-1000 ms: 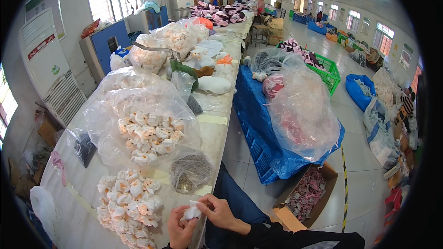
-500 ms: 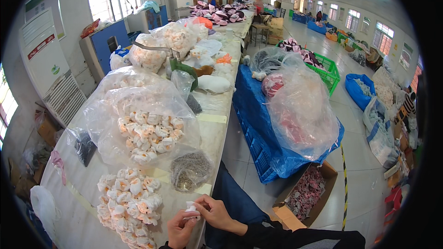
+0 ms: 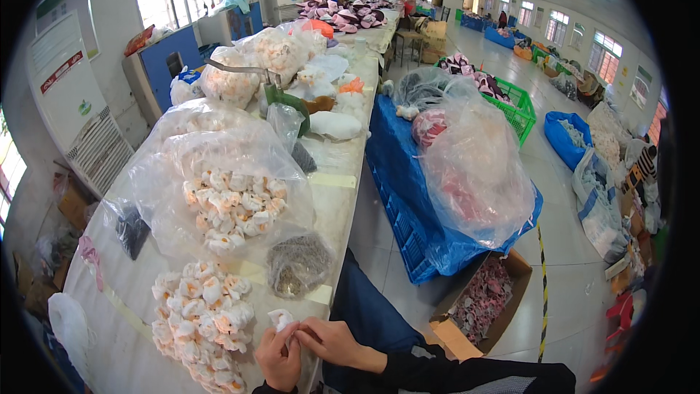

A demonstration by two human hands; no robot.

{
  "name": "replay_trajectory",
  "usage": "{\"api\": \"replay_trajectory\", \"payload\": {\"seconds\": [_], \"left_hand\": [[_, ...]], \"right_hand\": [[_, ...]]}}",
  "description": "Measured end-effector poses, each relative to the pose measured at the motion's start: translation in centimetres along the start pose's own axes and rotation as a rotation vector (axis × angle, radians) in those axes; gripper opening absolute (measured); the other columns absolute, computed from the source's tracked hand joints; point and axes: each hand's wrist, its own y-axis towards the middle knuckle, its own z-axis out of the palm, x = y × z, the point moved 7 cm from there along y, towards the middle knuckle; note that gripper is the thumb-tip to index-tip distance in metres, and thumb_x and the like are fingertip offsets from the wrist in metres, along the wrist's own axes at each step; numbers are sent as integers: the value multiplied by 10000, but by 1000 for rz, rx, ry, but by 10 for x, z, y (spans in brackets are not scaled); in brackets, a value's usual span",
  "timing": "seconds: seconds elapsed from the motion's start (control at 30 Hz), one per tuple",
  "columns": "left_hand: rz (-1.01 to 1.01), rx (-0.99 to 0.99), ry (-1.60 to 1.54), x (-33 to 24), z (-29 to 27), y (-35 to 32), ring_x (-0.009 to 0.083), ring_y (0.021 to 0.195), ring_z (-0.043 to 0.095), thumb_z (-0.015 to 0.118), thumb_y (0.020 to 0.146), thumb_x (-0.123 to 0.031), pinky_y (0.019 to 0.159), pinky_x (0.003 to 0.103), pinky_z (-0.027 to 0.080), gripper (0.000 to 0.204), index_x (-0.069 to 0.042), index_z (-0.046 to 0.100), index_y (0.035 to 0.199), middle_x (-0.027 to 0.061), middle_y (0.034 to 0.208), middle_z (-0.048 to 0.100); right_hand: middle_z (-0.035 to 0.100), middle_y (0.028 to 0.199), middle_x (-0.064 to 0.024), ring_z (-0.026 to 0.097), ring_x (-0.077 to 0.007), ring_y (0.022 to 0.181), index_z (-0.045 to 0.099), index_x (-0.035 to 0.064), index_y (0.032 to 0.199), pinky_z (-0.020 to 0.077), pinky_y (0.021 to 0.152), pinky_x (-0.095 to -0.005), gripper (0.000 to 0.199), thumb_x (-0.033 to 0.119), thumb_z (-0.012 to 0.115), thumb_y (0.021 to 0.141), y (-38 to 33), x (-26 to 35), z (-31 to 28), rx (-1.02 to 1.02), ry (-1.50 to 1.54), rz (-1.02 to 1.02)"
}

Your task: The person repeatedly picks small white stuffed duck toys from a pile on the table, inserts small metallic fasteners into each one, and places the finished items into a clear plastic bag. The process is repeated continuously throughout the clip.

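At the near edge of the table my left hand (image 3: 278, 359) is closed around a small white fabric piece (image 3: 280, 317), which sticks up above the fingers. My right hand (image 3: 337, 343) meets it from the right, its thumb and fingertips pinched on the lower part of the piece, mostly hidden by the fingers. Just left of my hands lies a heap of small white and peach stuffed fabric pieces (image 3: 200, 317). Beyond it a large clear plastic bag (image 3: 157, 175) spills more of them. A clear bag of small dark bits (image 3: 297, 266) sits beyond my hands.
On the table (image 3: 339, 201) a green clamp-like tool with a metal lever (image 3: 286, 106) stands farther back. To the right, a blue crate (image 3: 397, 230) holds a large plastic bag (image 3: 477, 168), with a cardboard box of scraps (image 3: 485, 299) in front. People stand at the far end.
Both hands have shifted slightly left. The white piece has turned more upright above my left hand, and my right fingers now pinch lower on it.
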Motion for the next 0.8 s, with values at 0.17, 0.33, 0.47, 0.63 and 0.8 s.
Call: {"api": "replay_trajectory", "payload": {"seconds": [0.17,0.33,0.47,0.63,0.8], "left_hand": [[-58,67,-22,11,3,-4,151,554,491,734,858,25,530,312,379,361,-97,783,1194,46,815,602],[31,212,-59,12,18,-14,198,548,487,754,843,-18,524,344,379,346,-85,769,1182,76,775,576],[124,261,-91,0,31,-25,202,545,498,762,843,-65,507,352,364,222,-41,751,1064,97,780,609],[156,422,-39,8,55,-49,228,644,614,773,929,-239,620,364,514,327,-38,745,1185,116,821,698],[265,463,-60,-29,63,-55,264,678,654,727,950,-215,649,379,537,287,-25,753,1162,156,867,726]], "right_hand": [[684,853,-165,676,-404,765,645,86,1035,525,613,-461,181,265,631,1019,0,0,-1,46,-78,2],[698,886,-164,681,-402,798,659,119,1104,534,647,-471,207,293,576,1032,-22,2,-14,52,-98,8],[676,849,-183,665,-418,803,662,104,1015,517,662,-465,221,308,578,1021,-55,4,-29,-82,-49,33],[611,747,-174,630,-426,728,575,69,943,468,607,-469,233,284,596,1032,-98,17,-52,-321,-60,-34],[641,762,-192,632,-434,759,583,69,947,455,643,-497,240,296,566,1022,-121,12,-62,-344,-79,49]]}}
